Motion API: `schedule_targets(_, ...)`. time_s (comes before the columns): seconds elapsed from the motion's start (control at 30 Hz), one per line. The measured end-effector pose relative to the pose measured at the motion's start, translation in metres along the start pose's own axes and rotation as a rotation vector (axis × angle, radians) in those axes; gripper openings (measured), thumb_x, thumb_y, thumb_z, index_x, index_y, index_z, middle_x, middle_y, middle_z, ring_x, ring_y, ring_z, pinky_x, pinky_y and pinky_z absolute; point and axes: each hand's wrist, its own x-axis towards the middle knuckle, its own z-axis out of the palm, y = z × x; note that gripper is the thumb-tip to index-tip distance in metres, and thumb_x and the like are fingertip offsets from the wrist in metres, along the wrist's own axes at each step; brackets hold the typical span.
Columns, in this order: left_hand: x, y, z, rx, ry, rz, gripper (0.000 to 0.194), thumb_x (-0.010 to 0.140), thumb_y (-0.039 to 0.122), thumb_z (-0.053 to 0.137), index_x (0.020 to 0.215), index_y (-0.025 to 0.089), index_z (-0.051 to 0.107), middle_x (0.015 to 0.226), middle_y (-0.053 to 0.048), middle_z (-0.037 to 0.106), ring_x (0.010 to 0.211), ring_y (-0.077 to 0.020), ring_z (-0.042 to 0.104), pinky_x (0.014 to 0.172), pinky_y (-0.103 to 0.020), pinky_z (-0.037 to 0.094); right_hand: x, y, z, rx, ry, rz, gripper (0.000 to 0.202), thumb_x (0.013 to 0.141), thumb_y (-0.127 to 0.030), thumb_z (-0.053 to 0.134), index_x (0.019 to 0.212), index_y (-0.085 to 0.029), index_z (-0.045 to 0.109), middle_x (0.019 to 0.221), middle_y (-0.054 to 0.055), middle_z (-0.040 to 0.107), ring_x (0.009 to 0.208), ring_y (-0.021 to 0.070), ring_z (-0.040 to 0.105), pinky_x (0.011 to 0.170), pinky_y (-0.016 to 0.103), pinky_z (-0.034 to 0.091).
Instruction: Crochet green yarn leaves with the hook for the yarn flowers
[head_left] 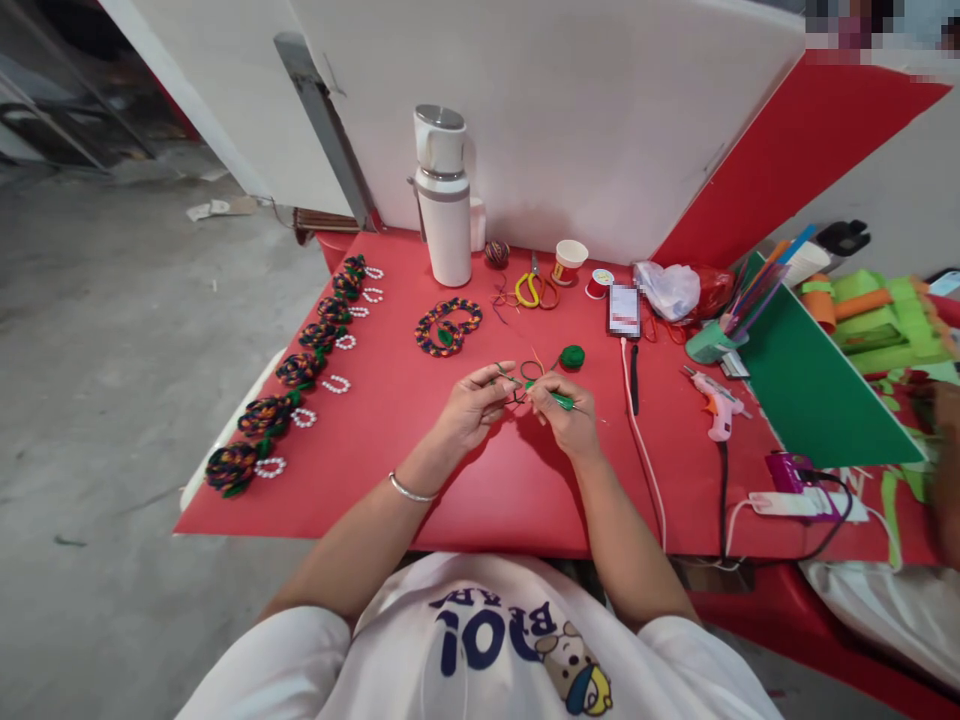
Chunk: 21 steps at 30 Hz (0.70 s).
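My left hand (478, 408) is closed, with dark green yarn (507, 372) running over its fingers and pinched at the tips. Close beside it, my right hand (568, 418) grips a crochet hook with a green handle (562, 401). The hook's tip meets the yarn between both hands; the small piece of work there is mostly hidden by fingers. A green yarn ball (572, 357) lies just beyond the right hand, its strand curving back toward the fingers. Farther back to the left rests a multicoloured crocheted strip (424, 330), curled round, with a bit of green inside.
Several crocheted roses (266, 415) line the table's left edge beside bead loops (303, 418). Behind stand a white thermos (448, 225), scissors (527, 290), and a paper cup (570, 262). To the right are a phone (624, 311), glue gun (718, 405) and power strip (780, 504) with cables.
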Motion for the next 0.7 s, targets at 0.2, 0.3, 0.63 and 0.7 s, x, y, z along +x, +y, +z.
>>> schedule_targets(0.2,0.001,-0.007,0.005,0.074,0.158,0.271,0.046,0.052,0.019,0.093,0.095,0.014,0.077,0.063,0.001,0.069,0.054,-0.0068,0.056,0.044,-0.016,0.029,-0.005,-0.001,0.01,-0.219,0.06,-0.078,0.026,0.094,-0.047,0.066,0.105,-0.027,0.08,0.095,0.005,0.079,0.08,0.0185,0.073,0.078,0.033,0.061)
schedule_targets(0.3,0.001,-0.006,0.007,0.055,0.177,0.248,0.045,0.053,0.019,0.092,0.095,0.014,0.076,0.064,0.001,0.069,0.051,-0.0057,0.054,0.043,-0.016,0.028,-0.008,0.009,0.014,-0.413,0.078,-0.258,0.024,0.097,-0.042,0.062,0.108,-0.029,0.079,0.105,0.006,0.081,0.094,0.0214,0.075,0.093,0.038,0.061)
schedule_targets(0.63,0.003,0.016,-0.005,-0.09,-0.014,-0.111,0.044,0.055,0.008,0.086,0.097,0.014,0.073,0.068,-0.001,0.07,0.04,0.0004,0.032,0.039,-0.013,0.017,-0.003,0.02,0.006,-0.298,0.084,-0.303,0.027,0.094,-0.049,0.068,0.107,-0.03,0.081,0.104,0.006,0.079,0.096,0.0212,0.074,0.093,0.038,0.061)
schedule_targets(0.7,0.003,0.019,-0.009,-0.076,-0.053,-0.152,0.046,0.054,0.007,0.086,0.098,0.014,0.073,0.068,-0.002,0.071,0.041,-0.0002,0.034,0.039,-0.013,0.016,0.0,0.019,0.002,-0.165,0.051,-0.242,0.027,0.091,-0.051,0.071,0.104,-0.03,0.082,0.1,0.005,0.079,0.092,0.0201,0.074,0.088,0.036,0.061)
